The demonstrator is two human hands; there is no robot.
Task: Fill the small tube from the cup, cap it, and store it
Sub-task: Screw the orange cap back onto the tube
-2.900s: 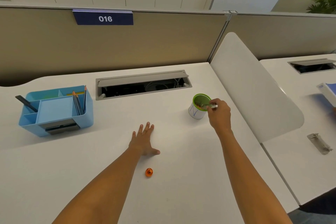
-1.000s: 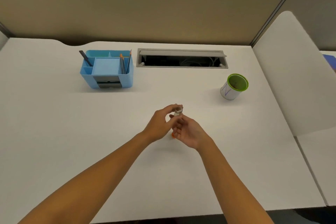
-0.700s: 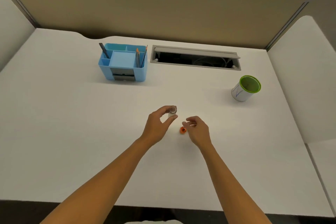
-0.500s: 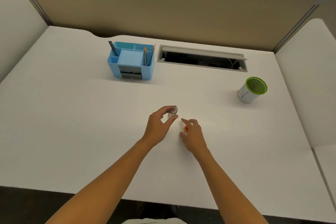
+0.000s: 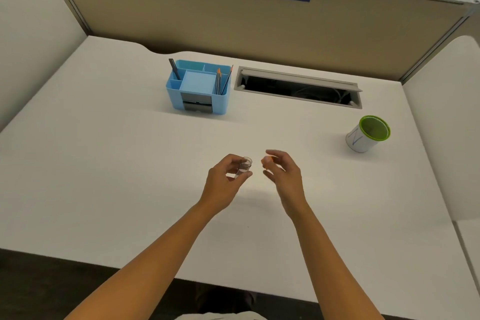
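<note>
1. Blue organizer [image 5: 198, 91] sits far back on desk [image 5: 104, 163], w/ pencils [image 5: 220, 80] standing in its right slot.
2. Left hand [image 5: 223, 182] is above desk center, thumb & fingers pinched on small clear tube [image 5: 244, 167]; tube approx upright, mouth open.
3. Right hand [image 5: 283, 171] is just beside it, fingertips holding orange cap [image 5: 266, 160], near tube mouth but apart.
4. Green-rimmed cup [image 5: 367, 134] stands far right, well apart from both hands.
</note>
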